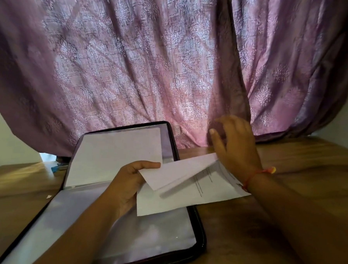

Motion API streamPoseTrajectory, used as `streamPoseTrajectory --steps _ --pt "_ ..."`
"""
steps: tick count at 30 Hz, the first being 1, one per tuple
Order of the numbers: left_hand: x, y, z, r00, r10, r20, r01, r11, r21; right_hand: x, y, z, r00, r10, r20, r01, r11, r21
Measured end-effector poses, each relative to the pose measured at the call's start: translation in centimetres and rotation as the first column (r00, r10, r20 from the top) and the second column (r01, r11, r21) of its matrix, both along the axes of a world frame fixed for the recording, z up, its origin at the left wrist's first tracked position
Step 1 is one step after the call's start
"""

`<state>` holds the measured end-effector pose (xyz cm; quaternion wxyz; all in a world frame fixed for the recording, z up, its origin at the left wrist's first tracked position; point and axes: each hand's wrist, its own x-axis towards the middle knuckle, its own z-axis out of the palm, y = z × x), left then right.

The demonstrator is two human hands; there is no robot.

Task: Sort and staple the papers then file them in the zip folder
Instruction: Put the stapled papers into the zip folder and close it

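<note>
A black-edged zip folder (201, 234) lies open on the wooden table, its lid propped up at the back with a white sheet (115, 159) inside. Over its right side I hold a small set of white papers (186, 195), the top sheet folded back. My left hand (130, 182) pinches the papers at their left edge. My right hand (235, 143) sits at their far right corner with fingers spread and mostly straight; whether it grips a sheet is hidden.
A purple patterned curtain (152, 70) hangs right behind the table (286, 198). A blue stapler (58, 168) shows at the left behind the folder lid. A small paper scrap (49, 196) lies on the wood at the left.
</note>
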<state>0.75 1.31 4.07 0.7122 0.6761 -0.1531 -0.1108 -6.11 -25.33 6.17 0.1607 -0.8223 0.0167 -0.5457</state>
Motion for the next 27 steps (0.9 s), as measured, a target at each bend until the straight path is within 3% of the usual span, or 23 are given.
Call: streamPoseTrajectory --steps 2,4,8,11,16,18,21,24,27 --pt "-0.3 -0.2 0.1 1.000 -0.018 0.023 0.018 1.000 0.020 -0.2 0.8 0.2 0.985 0.132 -0.107 -0.142 0.986 -0.086" --pt "-0.8 -0.5 0.1 0.998 -0.037 0.053 0.034 0.998 0.044 -0.4 1.6 -0.2 0.922 0.241 -0.303 -0.275 0.959 -0.074" --pt "-1.7 -1.1 0.5 0.991 -0.130 0.044 0.128 0.991 0.045 0.0 2.6 -1.2 0.765 0.222 -0.605 -0.344 0.934 -0.093" --pt "-2.3 -1.4 0.8 0.979 -0.205 0.004 0.205 0.979 0.026 0.1 2.7 -1.4 0.732 0.197 -0.653 -0.358 0.926 -0.122" --pt "-2.0 -1.0 0.8 0.980 -0.191 0.048 0.191 0.981 0.017 -0.4 2.5 -1.0 0.732 0.207 -0.649 -0.357 0.928 -0.107" --pt "-1.3 -0.6 0.8 0.975 -0.143 0.172 0.099 0.966 0.240 -0.4 1.7 -1.0 0.741 0.197 -0.642 -0.345 0.932 -0.113" --pt "-0.4 0.0 0.7 0.912 -0.183 0.367 -0.121 0.735 0.667 -0.1 -0.1 -1.4 0.752 0.065 -0.656 -0.236 0.956 -0.176" --pt "-0.2 0.3 0.4 0.895 -0.315 0.316 -0.089 0.568 0.819 0.2 -1.6 -1.8 0.722 -0.016 -0.691 -0.138 0.976 -0.166" --pt "-0.4 0.3 0.2 0.885 -0.370 0.283 -0.065 0.505 0.861 0.1 -2.3 -1.9 0.715 -0.060 -0.696 -0.077 0.983 -0.164"
